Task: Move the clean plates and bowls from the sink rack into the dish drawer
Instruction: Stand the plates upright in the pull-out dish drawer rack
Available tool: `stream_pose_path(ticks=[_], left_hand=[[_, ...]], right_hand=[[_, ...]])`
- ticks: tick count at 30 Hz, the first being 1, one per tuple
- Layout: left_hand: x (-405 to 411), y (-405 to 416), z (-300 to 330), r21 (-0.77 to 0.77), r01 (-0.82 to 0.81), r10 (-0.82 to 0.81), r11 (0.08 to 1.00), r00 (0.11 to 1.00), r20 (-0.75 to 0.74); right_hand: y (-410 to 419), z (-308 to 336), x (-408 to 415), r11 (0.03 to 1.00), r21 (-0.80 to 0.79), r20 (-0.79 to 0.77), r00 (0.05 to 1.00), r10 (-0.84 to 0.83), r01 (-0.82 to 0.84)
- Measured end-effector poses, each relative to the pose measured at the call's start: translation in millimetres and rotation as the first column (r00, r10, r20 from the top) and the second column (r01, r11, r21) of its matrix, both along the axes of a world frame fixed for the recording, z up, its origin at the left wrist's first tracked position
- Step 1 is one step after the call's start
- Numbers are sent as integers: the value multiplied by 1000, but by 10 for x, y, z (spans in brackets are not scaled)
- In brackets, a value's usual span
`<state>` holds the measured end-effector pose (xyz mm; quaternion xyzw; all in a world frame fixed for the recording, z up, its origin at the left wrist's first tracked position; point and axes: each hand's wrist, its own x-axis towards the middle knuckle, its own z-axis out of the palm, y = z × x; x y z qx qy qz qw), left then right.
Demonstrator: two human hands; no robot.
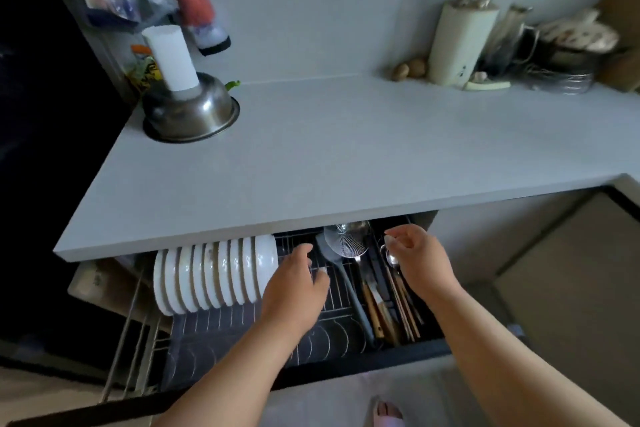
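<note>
Kitchen floor and a pink slipper are showing nearest the viewer, and just beyond them the dish drawer is standing pulled out under the grey countertop. Both hands are reaching into it and holding nothing. The left hand is hovering over the bare wire slots with its fingers loosely curled, while the right hand is hanging over the utensil section, fingers relaxed. The row of white bowls is standing on edge just left of the left hand, which is the nearer of the 2. The row's long axis is running left to right, each bowl upright in its slot. Farther back, a steel bowl is sitting upside down on the countertop, with a knife block by the wall.
</note>
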<state>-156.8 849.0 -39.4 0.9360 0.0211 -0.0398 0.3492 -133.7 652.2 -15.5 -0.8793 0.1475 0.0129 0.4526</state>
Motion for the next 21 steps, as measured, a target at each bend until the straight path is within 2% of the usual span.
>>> stream_pose_path(ticks=[11, 15, 21], left_hand=[[203, -1304, 306, 58, 220, -222, 974, 974, 43], [296, -2141, 321, 68, 266, -269, 962, 963, 33], [329, -3586, 272, 67, 419, -421, 906, 907, 12]], right_hand=[[-1348, 181, -197, 979, 116, 108, 978, -178, 165], [-2180, 275, -334, 961, 122, 125, 957, -262, 248], [-3524, 280, -645, 898, 132, 111, 894, -434, 420]])
